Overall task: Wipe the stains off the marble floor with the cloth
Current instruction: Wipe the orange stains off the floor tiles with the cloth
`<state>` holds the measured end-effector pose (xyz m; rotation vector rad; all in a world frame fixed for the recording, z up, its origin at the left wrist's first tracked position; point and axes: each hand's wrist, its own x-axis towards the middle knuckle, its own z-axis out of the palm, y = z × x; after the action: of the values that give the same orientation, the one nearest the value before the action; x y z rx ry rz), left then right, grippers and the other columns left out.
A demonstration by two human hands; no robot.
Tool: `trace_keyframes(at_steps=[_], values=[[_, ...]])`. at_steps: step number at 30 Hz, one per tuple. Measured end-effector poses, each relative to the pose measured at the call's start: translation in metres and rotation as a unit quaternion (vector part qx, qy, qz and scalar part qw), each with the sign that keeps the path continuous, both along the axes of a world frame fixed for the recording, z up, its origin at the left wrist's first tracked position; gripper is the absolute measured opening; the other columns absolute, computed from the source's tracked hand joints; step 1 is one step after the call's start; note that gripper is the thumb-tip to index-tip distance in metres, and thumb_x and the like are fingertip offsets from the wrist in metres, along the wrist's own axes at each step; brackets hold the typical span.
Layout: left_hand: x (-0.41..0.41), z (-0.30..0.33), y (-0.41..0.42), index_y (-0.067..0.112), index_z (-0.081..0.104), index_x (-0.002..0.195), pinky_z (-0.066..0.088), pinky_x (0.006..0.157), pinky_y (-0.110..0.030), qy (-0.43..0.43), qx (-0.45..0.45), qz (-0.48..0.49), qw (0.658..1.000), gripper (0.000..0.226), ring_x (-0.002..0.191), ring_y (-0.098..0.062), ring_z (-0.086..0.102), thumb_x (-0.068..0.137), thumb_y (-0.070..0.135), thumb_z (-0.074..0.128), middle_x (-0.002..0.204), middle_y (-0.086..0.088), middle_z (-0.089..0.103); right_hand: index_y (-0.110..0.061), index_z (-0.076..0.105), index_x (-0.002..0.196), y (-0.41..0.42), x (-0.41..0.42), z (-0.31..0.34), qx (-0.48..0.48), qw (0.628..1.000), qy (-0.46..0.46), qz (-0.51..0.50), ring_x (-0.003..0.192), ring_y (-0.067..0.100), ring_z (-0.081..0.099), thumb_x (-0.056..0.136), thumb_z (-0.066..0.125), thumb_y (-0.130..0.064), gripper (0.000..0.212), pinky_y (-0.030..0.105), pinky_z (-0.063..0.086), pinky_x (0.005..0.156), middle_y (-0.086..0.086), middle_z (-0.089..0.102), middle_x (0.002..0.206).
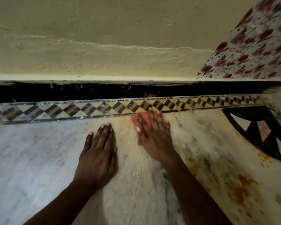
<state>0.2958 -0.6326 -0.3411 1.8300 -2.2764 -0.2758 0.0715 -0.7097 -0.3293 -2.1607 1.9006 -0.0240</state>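
My right hand [154,135] is blurred and pressed flat on an orange-pink cloth [139,119], which peeks out under its fingers next to the patterned border. My left hand [98,153] lies flat on the white marble floor [31,151], fingers together, holding nothing. A yellowish smear [130,153] covers the marble between and below both hands. Orange stains [240,187] and greenish marks speckle the floor to the right of my right forearm.
A black-and-yellow diamond border strip [88,109] runs along the floor's far edge, under a black skirting [88,91] and a cream wall [104,38]. A black inlaid fan motif [263,132] sits at right. Floral fabric [253,49] hangs at upper right.
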Motion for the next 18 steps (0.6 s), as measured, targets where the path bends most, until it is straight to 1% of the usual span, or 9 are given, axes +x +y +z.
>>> trace_keyframes(at_steps=[2, 4, 7, 8, 10, 12, 14, 17, 18], values=[[0.003, -0.003, 0.000, 0.011, 0.026, 0.165, 0.018, 0.130, -0.051, -0.008, 0.001, -0.033, 0.999, 0.066, 0.164, -0.023, 0.011, 0.106, 0.040, 0.023, 0.175, -0.009, 0.020, -0.058, 0.001, 0.162, 0.017, -0.035, -0.006, -0.006, 0.999, 0.032, -0.016, 0.163, 0.029, -0.009, 0.107, 0.015, -0.065, 0.057, 0.069, 0.001, 0.126, -0.002, -0.011, 0.178], [0.004, -0.002, 0.000, 0.014, 0.023, 0.166, 0.018, 0.130, -0.051, -0.012, 0.005, -0.051, 0.999, 0.066, 0.164, -0.022, 0.009, 0.106, 0.041, 0.022, 0.175, -0.008, 0.017, -0.054, 0.008, 0.163, 0.003, -0.078, -0.006, -0.012, 0.985, 0.072, -0.154, 0.163, 0.037, 0.005, 0.104, 0.013, -0.067, 0.060, 0.076, 0.012, 0.123, 0.004, 0.001, 0.178], [0.003, -0.007, 0.001, 0.017, 0.021, 0.167, 0.015, 0.131, -0.050, -0.008, 0.001, -0.053, 0.999, 0.063, 0.164, -0.020, 0.007, 0.109, 0.043, 0.022, 0.176, -0.005, 0.015, -0.046, 0.006, 0.166, -0.043, -0.094, -0.004, 0.015, 0.941, -0.001, -0.339, 0.163, 0.037, -0.007, 0.104, 0.010, -0.068, 0.066, 0.071, 0.002, 0.126, 0.006, -0.004, 0.179], [0.004, -0.006, -0.001, 0.017, 0.020, 0.167, 0.014, 0.132, -0.050, -0.006, 0.003, -0.053, 0.999, 0.064, 0.164, -0.019, 0.006, 0.110, 0.046, 0.021, 0.176, -0.004, 0.013, -0.044, 0.006, 0.166, -0.052, -0.080, -0.001, 0.012, 0.939, -0.014, -0.344, 0.163, 0.036, -0.010, 0.105, 0.012, -0.066, 0.066, 0.068, 0.000, 0.127, 0.005, -0.004, 0.179], [0.003, -0.004, -0.002, 0.017, 0.020, 0.167, 0.013, 0.132, -0.049, -0.003, 0.004, -0.057, 0.998, 0.065, 0.164, -0.019, 0.004, 0.110, 0.050, 0.019, 0.176, -0.004, 0.013, -0.044, 0.004, 0.166, -0.046, -0.048, 0.005, 0.011, 0.967, -0.025, -0.255, 0.163, 0.033, -0.013, 0.107, 0.014, -0.062, 0.063, 0.065, -0.003, 0.128, 0.001, -0.008, 0.178], [0.002, -0.001, -0.002, 0.015, 0.022, 0.166, 0.014, 0.131, -0.047, -0.006, 0.003, -0.065, 0.998, 0.067, 0.164, -0.021, 0.007, 0.110, 0.052, 0.017, 0.176, -0.004, 0.015, -0.053, -0.007, 0.162, -0.004, -0.030, 0.004, 0.003, 0.993, -0.031, -0.118, 0.163, 0.029, -0.017, 0.107, 0.009, -0.065, 0.059, 0.062, -0.006, 0.129, -0.004, -0.014, 0.177], [0.002, 0.000, -0.002, 0.014, 0.024, 0.165, 0.013, 0.130, -0.044, -0.008, 0.004, -0.080, 0.997, 0.067, 0.164, -0.022, 0.009, 0.110, 0.052, 0.017, 0.175, -0.005, 0.017, -0.062, -0.007, 0.159, 0.057, -0.039, -0.004, -0.004, 0.998, -0.007, -0.065, 0.164, 0.026, -0.011, 0.104, 0.005, -0.070, 0.057, 0.064, -0.001, 0.128, -0.009, -0.010, 0.178], [0.004, -0.003, -0.002, 0.013, 0.026, 0.165, 0.012, 0.130, -0.042, -0.015, -0.001, -0.107, 0.994, 0.064, 0.163, -0.022, 0.013, 0.111, 0.048, 0.022, 0.174, -0.005, 0.020, -0.054, 0.013, 0.163, 0.086, -0.085, -0.012, -0.016, 0.974, 0.050, -0.221, 0.164, 0.034, 0.009, 0.103, 0.010, -0.068, 0.062, 0.072, 0.012, 0.124, -0.001, 0.009, 0.178], [0.004, -0.003, -0.003, 0.014, 0.025, 0.165, 0.012, 0.131, -0.042, -0.016, 0.001, -0.114, 0.993, 0.064, 0.163, -0.022, 0.013, 0.111, 0.048, 0.022, 0.174, -0.005, 0.019, -0.049, 0.013, 0.164, 0.073, -0.100, -0.010, -0.006, 0.956, 0.050, -0.288, 0.163, 0.036, 0.008, 0.104, 0.013, -0.067, 0.063, 0.073, 0.011, 0.124, 0.003, 0.008, 0.178]])
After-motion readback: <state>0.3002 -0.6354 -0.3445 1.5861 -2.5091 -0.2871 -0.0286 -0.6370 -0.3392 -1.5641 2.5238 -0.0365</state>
